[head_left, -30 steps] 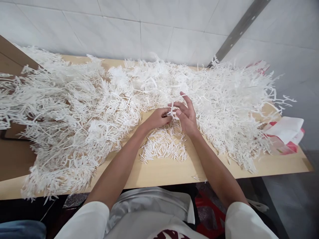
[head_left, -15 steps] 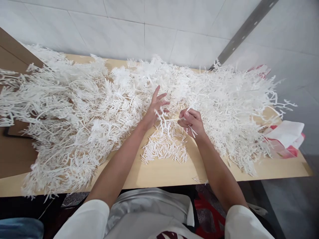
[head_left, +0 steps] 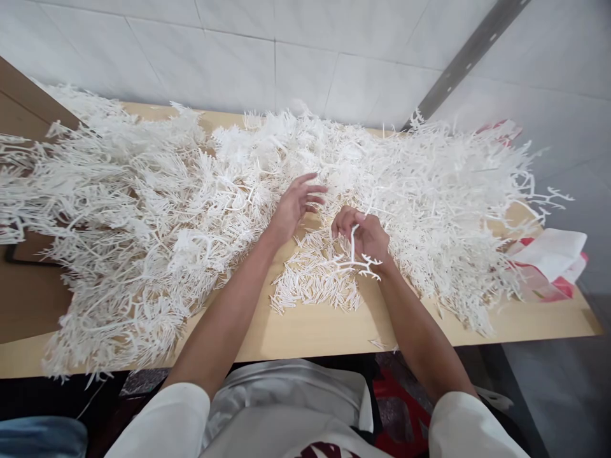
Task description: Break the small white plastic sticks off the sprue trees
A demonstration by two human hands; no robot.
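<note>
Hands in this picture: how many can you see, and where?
2. The left hand reaches open into the heap of white plastic branches; the right hand grips a bare branch above the small loose sticks.

The one camera sits on my head, looking forward and down (fairly close) over my forearms at the tabletop (head_left: 310,331) against the tiled wall (head_left: 286,57).
</note>
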